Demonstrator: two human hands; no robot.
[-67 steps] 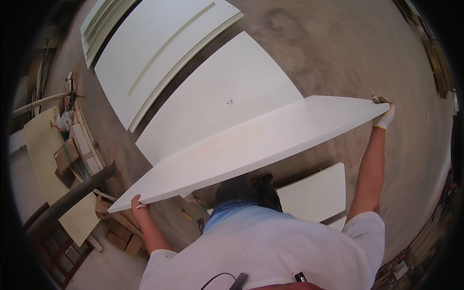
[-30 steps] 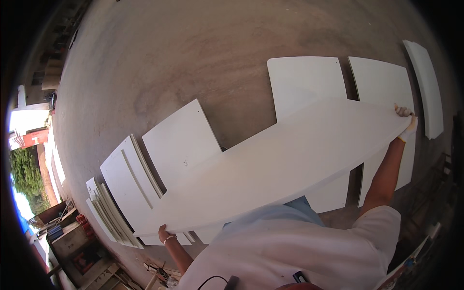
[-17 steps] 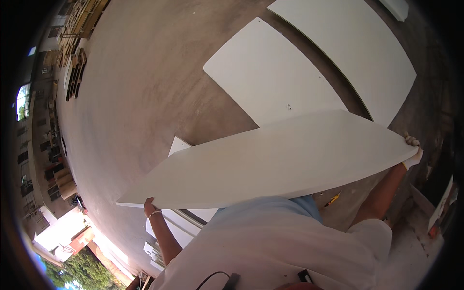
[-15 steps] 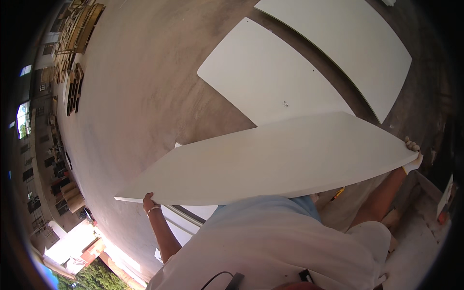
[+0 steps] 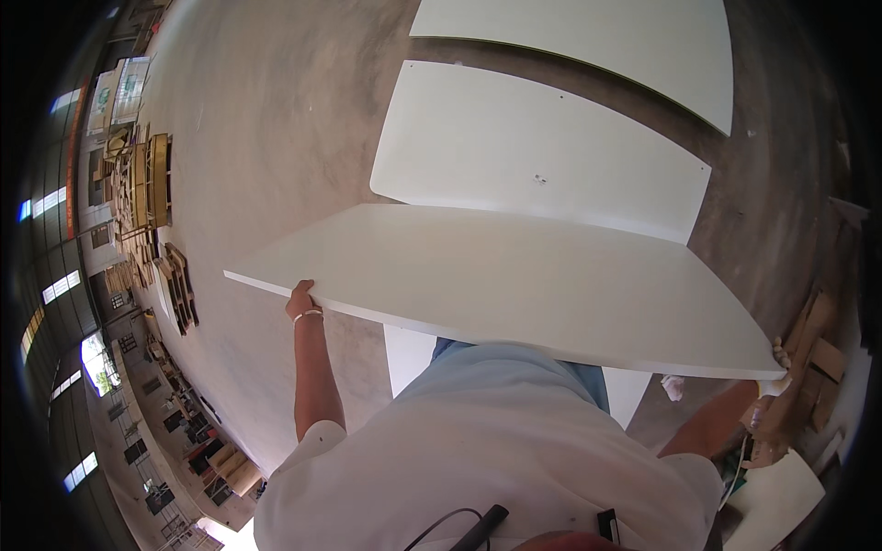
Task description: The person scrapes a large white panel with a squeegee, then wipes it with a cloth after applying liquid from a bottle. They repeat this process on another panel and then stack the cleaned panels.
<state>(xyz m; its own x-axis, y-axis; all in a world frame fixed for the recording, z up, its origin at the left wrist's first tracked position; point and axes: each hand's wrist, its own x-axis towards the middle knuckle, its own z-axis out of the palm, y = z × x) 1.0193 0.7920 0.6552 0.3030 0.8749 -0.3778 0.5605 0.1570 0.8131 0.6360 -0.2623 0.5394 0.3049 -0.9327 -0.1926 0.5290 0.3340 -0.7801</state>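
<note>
I carry a large white board (image 5: 514, 280) flat in front of my chest, above the concrete floor (image 5: 276, 119). It is a long, thin panel, painted a plain matt white on its upper face, with straight edges that look bowed only near the rim of the view. Its near long edge runs from my left, by my wrist, down to a pointed corner at my right. The surface is bare and smooth, with no holes or marks that I can see.

My left hand (image 5: 301, 300) grips the board at its left end, fingers curled over the near edge from below, close to the left corner. There is a thin band on that wrist. My right hand (image 5: 779, 360) holds the far right corner, arm stretched out low and to the side; it wears a pale glove and closes on the corner, though the board hides most of the hand. So the board spans the full width between my two hands, level with them and just above my shirt.

On the floor beyond the board lie two more white panels (image 5: 542, 147), side by side and flat. Stacks of wooden frames (image 5: 147, 184) stand well off to my left.
</note>
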